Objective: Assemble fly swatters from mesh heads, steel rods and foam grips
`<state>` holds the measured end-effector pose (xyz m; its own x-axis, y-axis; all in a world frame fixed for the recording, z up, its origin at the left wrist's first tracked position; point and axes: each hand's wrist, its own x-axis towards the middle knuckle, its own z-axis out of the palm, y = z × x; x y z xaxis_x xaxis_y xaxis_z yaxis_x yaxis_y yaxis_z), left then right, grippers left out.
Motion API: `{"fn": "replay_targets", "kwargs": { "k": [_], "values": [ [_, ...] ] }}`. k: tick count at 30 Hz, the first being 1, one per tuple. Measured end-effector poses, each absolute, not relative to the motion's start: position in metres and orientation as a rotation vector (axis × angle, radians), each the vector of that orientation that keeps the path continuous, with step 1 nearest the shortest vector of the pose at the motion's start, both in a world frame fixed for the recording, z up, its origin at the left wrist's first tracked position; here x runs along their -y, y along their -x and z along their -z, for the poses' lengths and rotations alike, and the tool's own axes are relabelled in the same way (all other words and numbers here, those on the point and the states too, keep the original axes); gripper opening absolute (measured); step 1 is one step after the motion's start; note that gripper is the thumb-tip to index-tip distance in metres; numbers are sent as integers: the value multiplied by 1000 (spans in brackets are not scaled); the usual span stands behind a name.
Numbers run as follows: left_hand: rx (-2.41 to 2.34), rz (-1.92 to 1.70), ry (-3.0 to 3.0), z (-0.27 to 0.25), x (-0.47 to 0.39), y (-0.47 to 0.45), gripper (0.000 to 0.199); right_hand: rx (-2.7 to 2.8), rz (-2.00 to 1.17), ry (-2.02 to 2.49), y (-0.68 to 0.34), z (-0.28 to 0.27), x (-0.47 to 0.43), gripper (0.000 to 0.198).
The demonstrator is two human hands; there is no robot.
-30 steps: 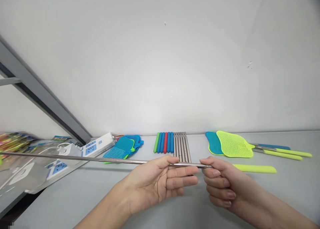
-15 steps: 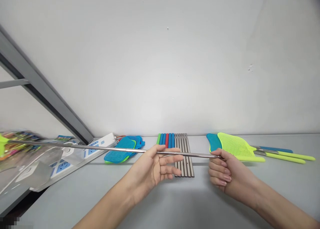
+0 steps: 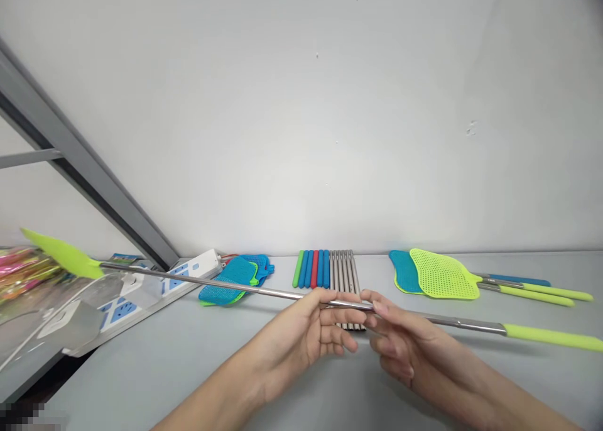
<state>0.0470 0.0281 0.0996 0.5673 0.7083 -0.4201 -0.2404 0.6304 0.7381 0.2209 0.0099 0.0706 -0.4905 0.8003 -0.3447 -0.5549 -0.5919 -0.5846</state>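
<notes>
A long fly swatter with a telescopic metal rod (image 3: pixel 198 281) stretches across the view, held above the table. Its yellow-green head (image 3: pixel 63 255) is at the left end, seen nearly edge-on, and its yellow-green handle (image 3: pixel 551 335) points right. My left hand (image 3: pixel 311 330) pinches the rod near its middle between thumb and index finger, the other fingers loosely curled. Just to the right, my right hand (image 3: pixel 400 340) grips the same rod with thumb and fingertips. Behind the hands lies a row of metal rods (image 3: pixel 343 271), partly hidden by them.
Red, blue and green handle grips (image 3: pixel 314 269) lie beside the rods. Blue and green swatter heads (image 3: pixel 230 281) are stacked to the left. Several swatters (image 3: pixel 445 274) lie at the right. A white power strip (image 3: pixel 141 302) and plastic-wrapped colourful items (image 3: pixel 23 274) sit at the left.
The swatter has shifted right, bringing its whole head into view and its handle out to the right. My right hand has slid left along the rod, close to my left hand.
</notes>
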Motion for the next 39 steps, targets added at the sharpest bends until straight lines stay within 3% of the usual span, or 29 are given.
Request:
{"fn": "replay_targets", "kwargs": {
  "k": [6, 13, 15, 18, 24, 29, 39],
  "values": [
    [-808, -649, -640, -100, -27, -52, 19, 430, -2070, 786, -219, -70, -4, 12],
    [-992, -1065, -593, -104, -23, -49, 16, 389, -1870, 729, -220, -71, -6, 4],
    [-1037, -1096, -623, -103, -21, -50, 19, 404, -1904, 718, -220, -73, -6, 15],
    [-1088, -1075, -702, -100, -17, -55, 20, 419, -1947, 721, -221, -74, -4, 22],
    [-997, -872, -814, -95, -8, -64, 25, 438, -2018, 769, -219, -69, -3, 15],
    [-909, -668, -911, -96, -4, -67, 45, 545, -2089, 709, -212, -68, -1, 17],
    [-928, -841, -691, -95, -6, -64, 22, 513, -1965, 883, -213, -62, 2, 29]
  ]
}}
